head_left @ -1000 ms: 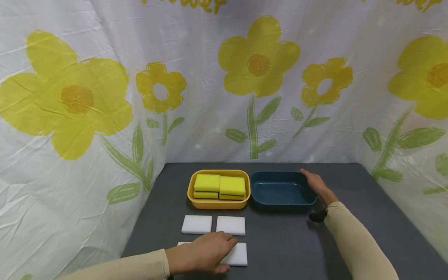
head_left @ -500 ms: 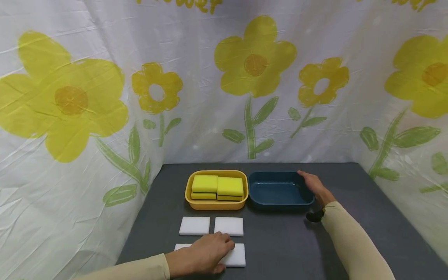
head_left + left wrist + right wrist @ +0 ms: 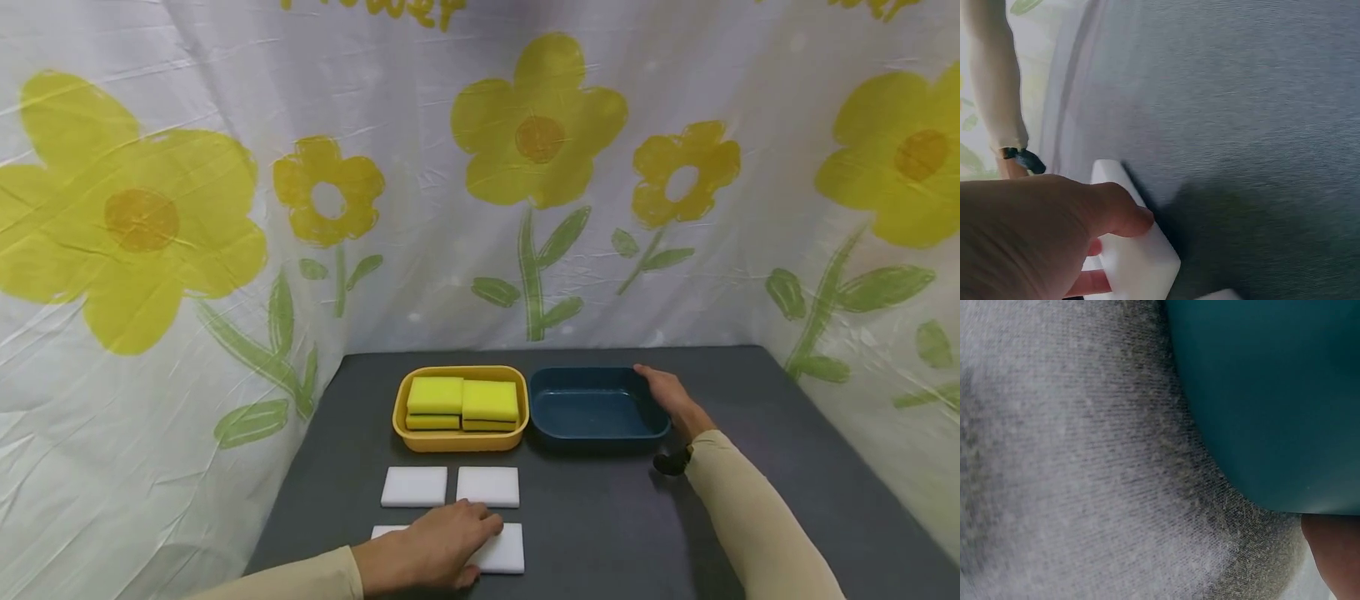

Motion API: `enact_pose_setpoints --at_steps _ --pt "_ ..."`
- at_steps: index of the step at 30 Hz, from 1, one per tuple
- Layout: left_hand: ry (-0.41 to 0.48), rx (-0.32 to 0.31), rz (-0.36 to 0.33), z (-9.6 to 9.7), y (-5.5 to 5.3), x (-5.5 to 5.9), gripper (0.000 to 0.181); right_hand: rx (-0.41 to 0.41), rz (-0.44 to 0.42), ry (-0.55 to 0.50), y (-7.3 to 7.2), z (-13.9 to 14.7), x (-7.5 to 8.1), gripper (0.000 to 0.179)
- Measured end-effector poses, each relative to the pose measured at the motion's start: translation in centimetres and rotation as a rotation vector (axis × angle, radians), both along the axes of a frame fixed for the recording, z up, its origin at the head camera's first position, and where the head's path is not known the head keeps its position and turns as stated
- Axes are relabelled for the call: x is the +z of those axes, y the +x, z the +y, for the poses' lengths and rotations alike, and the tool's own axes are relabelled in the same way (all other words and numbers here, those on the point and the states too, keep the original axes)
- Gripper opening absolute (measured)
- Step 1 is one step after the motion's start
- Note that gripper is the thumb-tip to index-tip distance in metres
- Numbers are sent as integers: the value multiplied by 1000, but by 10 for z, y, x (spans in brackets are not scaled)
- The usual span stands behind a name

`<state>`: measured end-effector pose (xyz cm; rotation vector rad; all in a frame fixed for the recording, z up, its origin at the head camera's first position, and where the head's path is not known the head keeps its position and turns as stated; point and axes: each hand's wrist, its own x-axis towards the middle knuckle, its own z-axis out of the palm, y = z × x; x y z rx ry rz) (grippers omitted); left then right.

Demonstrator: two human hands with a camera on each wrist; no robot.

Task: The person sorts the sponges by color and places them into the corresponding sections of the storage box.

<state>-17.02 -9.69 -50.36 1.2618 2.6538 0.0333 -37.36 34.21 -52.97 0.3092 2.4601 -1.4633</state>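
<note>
White pad lies at the lower centre of the head view, partly covered by the left hand. That hand grasps it: in the left wrist view the bent thumb crosses the pad and fingertips meet its left side, parted by its width. It looks smooth and matte, a slim rectangle with softened corners. Three matching pads lie around it, two just above, one to the left, mostly hidden. Right of centre, the right hand touches the right end of a glossy, round-cornered blue tray; how far its fingers curl I cannot tell. Just left of that, a yellow tray holds two side-by-side stacks of block-shaped sponges, yellow over a dark layer. Underneath, the dark grey table shows a fine woven grain in the right wrist view.
</note>
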Motion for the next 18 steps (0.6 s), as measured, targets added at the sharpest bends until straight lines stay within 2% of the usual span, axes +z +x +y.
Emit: enact_pose_setpoints --at_steps 3,8,14,18 --pt "7 9 4 5 -5 9 48 -1 11 4 0 -2 0 84" --pt "76 28 38 20 -19 32 50 0 21 -9 0 0 0 84" --pt "183 63 75 48 -49 56 53 21 46 -12 0 1 0 84" --pt "233 94 102 69 -69 63 53 26 48 -9 1 1 -2 83"
